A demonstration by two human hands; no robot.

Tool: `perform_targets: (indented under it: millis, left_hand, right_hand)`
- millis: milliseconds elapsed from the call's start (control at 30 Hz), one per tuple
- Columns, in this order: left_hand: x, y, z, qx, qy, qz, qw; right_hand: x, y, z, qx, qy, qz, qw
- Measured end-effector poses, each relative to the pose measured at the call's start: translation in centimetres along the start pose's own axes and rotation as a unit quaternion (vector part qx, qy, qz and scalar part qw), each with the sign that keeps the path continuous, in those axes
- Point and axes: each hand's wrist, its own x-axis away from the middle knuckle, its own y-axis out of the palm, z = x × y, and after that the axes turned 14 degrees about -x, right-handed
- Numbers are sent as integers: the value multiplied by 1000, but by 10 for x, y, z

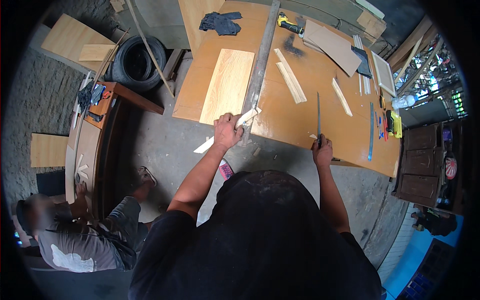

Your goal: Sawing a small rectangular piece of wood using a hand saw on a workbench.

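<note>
My left hand (227, 131) is closed around a narrow pale wood strip (204, 145) at the table's near edge. One end of the strip sticks out past the edge, and the other lies over a long grey bar (261, 60). Farther right, by the table's front edge, my right hand (323, 150) grips a long, thin dark blade-like tool (318, 112), which points away from me. Whether it is a file or a saw blade I cannot tell. A light wood-grain board (227, 85) lies just beyond my left hand.
The brown table (280, 125) carries wood strips (291, 82), a yellow-black power tool (290, 24), a dark cloth (220, 23), brown sheets (332, 45) and hand tools (384, 122). At left, a person (85, 235) sits by a bench (92, 145); tires (137, 62) stand behind.
</note>
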Motion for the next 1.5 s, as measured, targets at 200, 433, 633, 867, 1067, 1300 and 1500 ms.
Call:
perform_targets:
  millis: [200, 433, 633, 867, 1067, 1300, 1500]
  left_hand:
    - [7, 9, 11, -51, -50, 2, 997]
    - [-2, 2, 20, -75, -99, -59, 990]
    - [-11, -8, 21, -90, -92, -93, 987]
    - [-5, 1, 6, -37, -28, -70, 996]
    - [-16, 0, -2, -50, 32, -66, 996]
    - [-16, 2, -3, -36, 94, -33, 994]
    - [-25, 8, -4, 23, 80, 25, 996]
  right_hand:
    - [4, -1, 8, -38, -11, 8, 999]
    - [10, -6, 8, -96, -2, 5, 995]
    - [27, -24, -23, -263, -55, 19, 963]
    - [65, 12, -104, -325, -128, -111, 930]
    - [63, 45, -137, -302, -86, -153, 937]
    - [55, 61, -141, -254, -133, -182, 941]
    - [63, 56, -147, -252, -103, -223, 936]
